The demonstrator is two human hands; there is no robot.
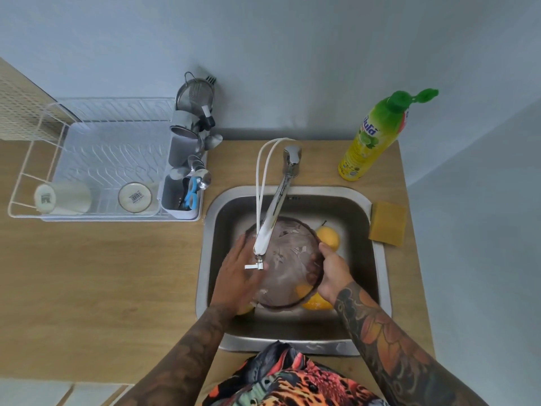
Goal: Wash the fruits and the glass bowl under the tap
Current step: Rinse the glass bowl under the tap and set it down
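Observation:
A smoky glass bowl (pixel 288 263) is held tilted in the steel sink (pixel 377 259), under the tap spout (pixel 270 227). My right hand (pixel 332 272) grips the bowl's right rim, thumb on the edge. With straight fingers my left hand (pixel 237 273) lies flat against the bowl's left side. A yellow-orange fruit (pixel 329 237) sits behind the bowl at the right. Another orange fruit (pixel 316 303) lies at the bowl's near edge, partly seen through the glass. A yellow bit (pixel 246 309) shows under my left wrist.
A yellow sponge (pixel 388 227) lies on the sink's right rim. A green-capped dish soap bottle (pixel 373 139) stands at the back right. A white drying rack (pixel 96 168) with cups and a cutlery holder (pixel 183 197) fills the wooden counter (pixel 102 273) to the left.

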